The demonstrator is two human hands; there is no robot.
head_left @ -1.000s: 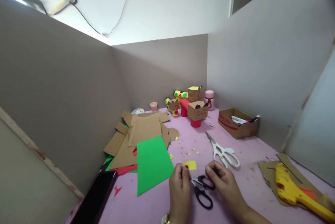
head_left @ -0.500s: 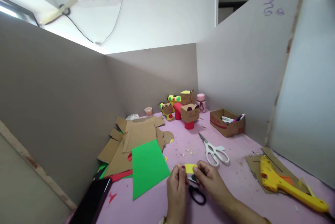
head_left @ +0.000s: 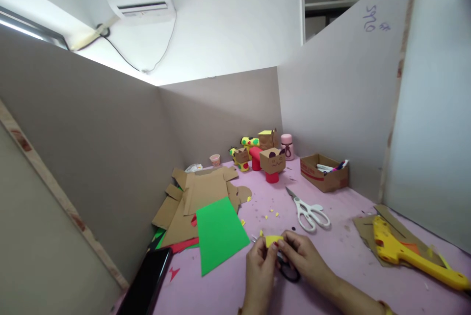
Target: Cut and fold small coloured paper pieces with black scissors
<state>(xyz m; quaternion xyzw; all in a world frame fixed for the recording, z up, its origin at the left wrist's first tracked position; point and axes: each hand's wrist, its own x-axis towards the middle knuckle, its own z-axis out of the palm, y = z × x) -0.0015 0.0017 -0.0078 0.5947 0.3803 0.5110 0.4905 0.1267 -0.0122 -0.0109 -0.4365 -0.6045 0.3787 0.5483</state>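
Observation:
Between my hands is a small yellow piece of craft sheet (head_left: pixel 273 240), bent into a curve. My left hand (head_left: pixel 260 268) pinches its left side with thumb and fingers. On the other side, my right hand (head_left: pixel 307 258) grips it, and the fingertips of both hands nearly meet. A pair of black-handled scissors (head_left: pixel 290 273) lies beneath them, its blades mostly covered. To the left rests a flat green sheet (head_left: pixel 221 236). White-handled scissors (head_left: pixel 311 214) lie beyond my right hand, blades pointing away.
Cardboard pieces (head_left: pixel 206 190) and a phone (head_left: pixel 147 280) occupy the left. At the back stand a red cardboard animal (head_left: pixel 272 161), yellow spotted figures (head_left: pixel 250 142) and a pink bottle (head_left: pixel 287 147). A marker box (head_left: pixel 324 177) and yellow glue gun (head_left: pixel 412 256) are right. Yellow scraps (head_left: pixel 271 213) dot the table.
My hands have come closer together, and the yellow piece has gone from flat to curved. The whole view has shifted slightly, so everything appears further right.

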